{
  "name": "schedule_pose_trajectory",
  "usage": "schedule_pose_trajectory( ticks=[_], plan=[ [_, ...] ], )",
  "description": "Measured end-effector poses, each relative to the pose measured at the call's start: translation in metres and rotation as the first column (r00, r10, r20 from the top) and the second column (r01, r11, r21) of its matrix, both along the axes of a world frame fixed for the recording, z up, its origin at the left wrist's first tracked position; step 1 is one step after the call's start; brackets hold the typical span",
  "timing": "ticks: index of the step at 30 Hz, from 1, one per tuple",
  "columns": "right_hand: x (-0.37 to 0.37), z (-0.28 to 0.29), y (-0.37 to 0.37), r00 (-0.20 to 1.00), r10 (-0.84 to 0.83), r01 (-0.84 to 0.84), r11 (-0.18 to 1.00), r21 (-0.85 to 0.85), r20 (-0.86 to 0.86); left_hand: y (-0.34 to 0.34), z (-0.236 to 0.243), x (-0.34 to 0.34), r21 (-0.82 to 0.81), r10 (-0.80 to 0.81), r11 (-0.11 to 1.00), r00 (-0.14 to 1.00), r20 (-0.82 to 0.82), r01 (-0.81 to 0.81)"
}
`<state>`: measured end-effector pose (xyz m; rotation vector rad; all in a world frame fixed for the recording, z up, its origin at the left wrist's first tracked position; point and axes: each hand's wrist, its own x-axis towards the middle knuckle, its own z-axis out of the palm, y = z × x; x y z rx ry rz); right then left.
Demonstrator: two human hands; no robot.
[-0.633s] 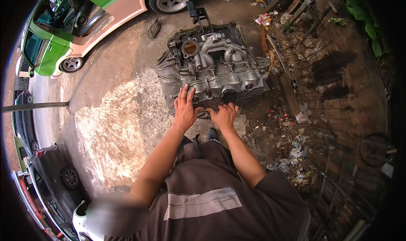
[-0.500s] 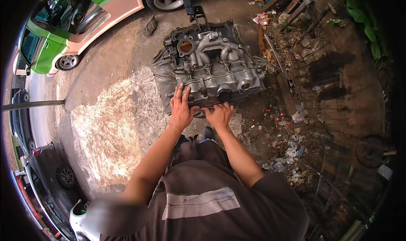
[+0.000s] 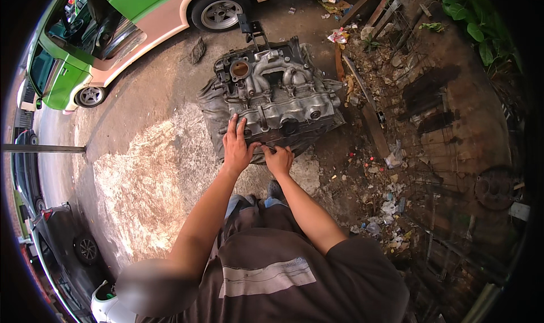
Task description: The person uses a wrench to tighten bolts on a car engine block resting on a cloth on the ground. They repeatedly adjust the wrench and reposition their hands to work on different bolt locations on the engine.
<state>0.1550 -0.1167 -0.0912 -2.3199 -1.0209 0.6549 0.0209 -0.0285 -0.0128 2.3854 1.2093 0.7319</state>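
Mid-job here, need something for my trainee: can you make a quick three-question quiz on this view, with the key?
1. Multiple choice: the extended left hand lies against which thing?
a) a tyre
b) the engine
c) a wooden board
2. True or false: as pictured, the round opening on top of the engine sits toward its left end.
3. Fill in: as pictured, the pale scattered litter lies on the ground to the ____ of the engine.

Key: 1. b; 2. true; 3. right

Metal engine (image 3: pixel 276 104) (dull sheen).
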Motion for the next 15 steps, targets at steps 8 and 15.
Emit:
schedule_pose_trajectory(
  ticks=[8, 15],
  plan=[
    [0.011, 0.014, -0.007, 0.999, 0.052, -0.052, 0.996, -0.068, 0.003, -0.008, 0.013, 0.005, -0.020, 0.078, 0.997, 0.995, -0.063, -0.080],
    [0.015, 0.034, -0.013, 0.987, 0.121, -0.126, 0.991, -0.047, -0.107, -0.015, 0.027, 0.002, -0.020, 0.111, 0.993, 0.993, -0.046, -0.112]
  ],
)
